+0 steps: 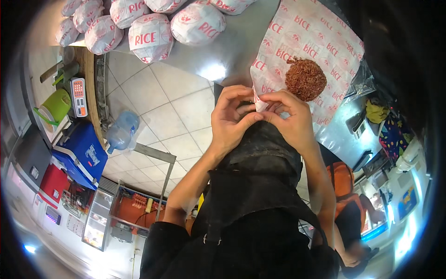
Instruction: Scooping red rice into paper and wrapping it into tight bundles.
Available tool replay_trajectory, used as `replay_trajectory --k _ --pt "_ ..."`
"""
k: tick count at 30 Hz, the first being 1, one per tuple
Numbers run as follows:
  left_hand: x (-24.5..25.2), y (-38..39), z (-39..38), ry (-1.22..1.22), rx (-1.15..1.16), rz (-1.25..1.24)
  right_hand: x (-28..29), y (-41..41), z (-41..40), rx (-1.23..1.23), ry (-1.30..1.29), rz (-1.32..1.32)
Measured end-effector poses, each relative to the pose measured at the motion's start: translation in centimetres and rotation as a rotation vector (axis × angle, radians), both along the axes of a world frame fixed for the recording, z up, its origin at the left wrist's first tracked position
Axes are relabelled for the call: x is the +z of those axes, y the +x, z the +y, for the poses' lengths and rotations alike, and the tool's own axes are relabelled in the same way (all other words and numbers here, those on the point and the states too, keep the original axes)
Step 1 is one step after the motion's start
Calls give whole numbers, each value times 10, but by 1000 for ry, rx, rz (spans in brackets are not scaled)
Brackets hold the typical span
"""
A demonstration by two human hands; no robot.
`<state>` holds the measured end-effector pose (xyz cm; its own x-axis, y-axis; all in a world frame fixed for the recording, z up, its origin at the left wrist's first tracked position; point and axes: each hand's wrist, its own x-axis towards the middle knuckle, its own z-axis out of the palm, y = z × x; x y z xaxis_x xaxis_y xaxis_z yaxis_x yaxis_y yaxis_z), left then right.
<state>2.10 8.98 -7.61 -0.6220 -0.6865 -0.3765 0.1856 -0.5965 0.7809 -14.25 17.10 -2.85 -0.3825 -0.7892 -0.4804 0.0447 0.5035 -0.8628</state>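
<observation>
A sheet of printed wrapping paper (334, 66) covers the right part of the metal table, its near corner curled up. On it sits a rounded mound of reddish-brown rice (306, 79). My left hand (231, 117) grips the curled near corner, thumb and fingertips together. From the other side my right hand (287, 113) pinches the same corner, its fingers close to the rice but apart from it. Both thumbs almost meet below the fold. Several wrapped rice balls (151, 37) in the same paper stand at the table's far left.
The metal table (240, 38) ends just before my body. Clear plastic (362, 82) lies under the sheet's right edge. On the left are a large blue water bottle (123, 130), a scale (79, 97), a green jug (54, 106) and a blue cooler box (82, 153). Another person (343, 195) is behind me at right.
</observation>
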Motion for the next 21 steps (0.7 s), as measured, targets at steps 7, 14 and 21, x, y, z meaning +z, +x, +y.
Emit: replay_trajectory --k 7,14,21 --pt "3 2 3 32 9 7 -5 1 2 52 -37 55" --pt "1 3 3 -4 -1 27 -7 1 1 40 -45 42" --pt "2 4 5 43 14 34 -9 -1 3 19 -61 -1"
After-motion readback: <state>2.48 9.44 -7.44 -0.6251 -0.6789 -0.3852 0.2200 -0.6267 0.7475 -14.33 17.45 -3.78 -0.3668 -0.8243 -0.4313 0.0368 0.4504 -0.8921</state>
